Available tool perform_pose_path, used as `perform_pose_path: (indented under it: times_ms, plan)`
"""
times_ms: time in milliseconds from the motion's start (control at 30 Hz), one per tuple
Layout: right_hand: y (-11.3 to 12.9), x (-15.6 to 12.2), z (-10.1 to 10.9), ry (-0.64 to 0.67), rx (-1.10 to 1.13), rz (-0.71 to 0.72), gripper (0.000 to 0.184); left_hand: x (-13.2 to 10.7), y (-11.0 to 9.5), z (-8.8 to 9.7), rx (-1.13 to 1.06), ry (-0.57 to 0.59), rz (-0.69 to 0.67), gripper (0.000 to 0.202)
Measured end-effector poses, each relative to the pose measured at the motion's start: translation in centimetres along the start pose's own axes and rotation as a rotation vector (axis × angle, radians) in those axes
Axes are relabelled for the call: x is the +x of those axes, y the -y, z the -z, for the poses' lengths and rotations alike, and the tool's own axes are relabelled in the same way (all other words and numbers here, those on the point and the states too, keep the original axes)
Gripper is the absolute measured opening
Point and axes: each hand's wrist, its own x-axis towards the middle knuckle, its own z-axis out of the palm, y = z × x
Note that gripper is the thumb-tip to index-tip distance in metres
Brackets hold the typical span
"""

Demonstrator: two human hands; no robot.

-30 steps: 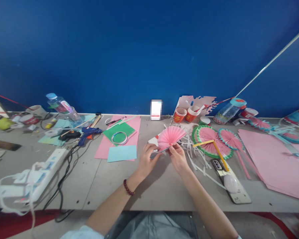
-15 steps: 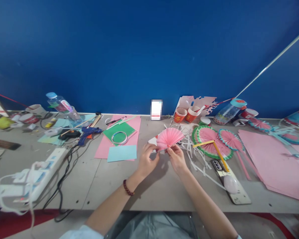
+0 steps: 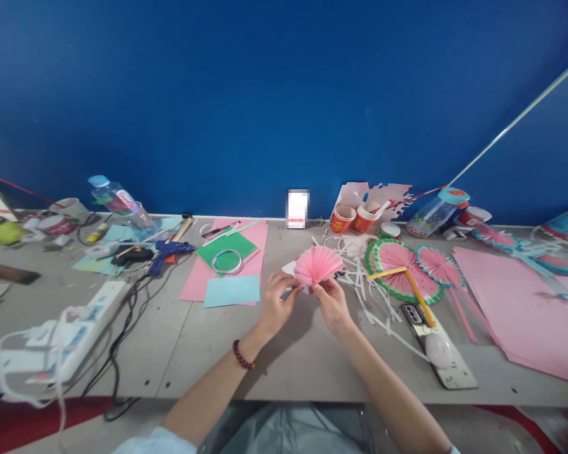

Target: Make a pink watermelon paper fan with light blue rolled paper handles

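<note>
A pleated pink paper fan [image 3: 318,262] is spread in a half-round between my two hands, above the table's middle. My left hand [image 3: 278,296] pinches its lower left edge, the fingers closed. At the bottom centre, where the folds gather, my right hand [image 3: 331,302] grips it between thumb and fingers. White paper strips [image 3: 359,277] lie just right of the fan. Beyond them rests a round watermelon-pattern paper fan [image 3: 388,277] with a green rim, a bent yellow strip [image 3: 420,296] across it. A smaller pink fan with a blue rim [image 3: 439,265] overlaps it.
To the left lie pink and green sheets [image 3: 229,249], a light blue paper piece [image 3: 231,291], a tape ring [image 3: 226,261], a blue glue gun [image 3: 168,253] and a power strip [image 3: 89,328]. Right are a phone [image 3: 456,372] and pink sheets [image 3: 515,309]. Paper cups [image 3: 343,219] stand behind.
The pink fan has shifted slightly left and down, and its folds tilt a little differently. Both hands still hold it.
</note>
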Motion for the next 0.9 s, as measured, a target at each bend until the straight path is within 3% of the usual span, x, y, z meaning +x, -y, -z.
perform_pose_path:
  times_ms: [167,700,800,900]
  plan:
    - [0.2,0.1,-0.2,-0.065,0.028,-0.007,0.022,-0.3,-0.7,-0.2,0.016,0.008,0.003,0.006]
    - [0.7,-0.4,-0.6,-0.032,-0.187,0.039,0.019,-0.4,-0.8,-0.1,-0.059,-0.025,0.086,0.011]
    - [0.8,-0.3,-0.2,-0.016,-0.181,0.056,0.02,-0.2,-1.0,0.0,-0.145,0.005,0.177,0.01]
    - [1.1,-0.1,0.0,-0.04,-0.169,0.094,0.021,0.1,-0.9,0.1,-0.36,0.054,0.405,0.017]
